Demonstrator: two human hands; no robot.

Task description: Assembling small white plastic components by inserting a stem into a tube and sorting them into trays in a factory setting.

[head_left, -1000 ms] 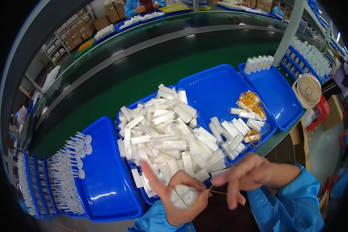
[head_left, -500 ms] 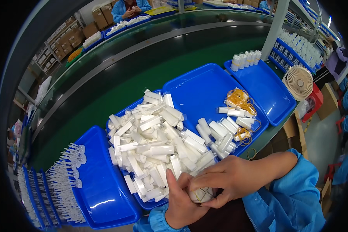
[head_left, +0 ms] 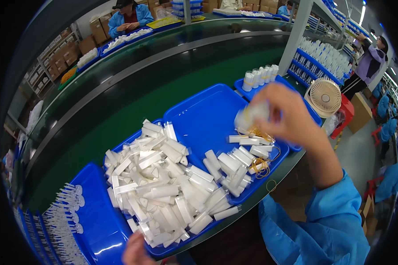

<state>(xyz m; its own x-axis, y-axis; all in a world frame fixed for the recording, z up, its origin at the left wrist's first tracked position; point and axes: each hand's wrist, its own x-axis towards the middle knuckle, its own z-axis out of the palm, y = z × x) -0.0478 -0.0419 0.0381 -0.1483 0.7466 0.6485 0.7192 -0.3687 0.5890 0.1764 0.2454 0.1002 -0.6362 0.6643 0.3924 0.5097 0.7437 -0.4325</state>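
Observation:
My right hand is closed on a banded bundle of white plastic tubes, smeared by motion. It hangs over the middle blue tray, near the far right tray. My left hand is blurred and cut off by the lower edge, beside the near corner of the heap; its fingers do not show clearly. A big heap of loose white tubes in clear sleeves fills the front blue tray. In the middle tray lie more loose tubes and orange rubber bands.
Several upright banded bundles stand at the far right tray's back edge. A beige fan sits beyond it. At the left, a blue tray adjoins racks of clear pieces. The green belt runs behind; a co-worker sits across.
Both hands were together around the bundle near my body. The right hand has carried it up and right over the trays; the left has let go and moved down left. The view has shifted.

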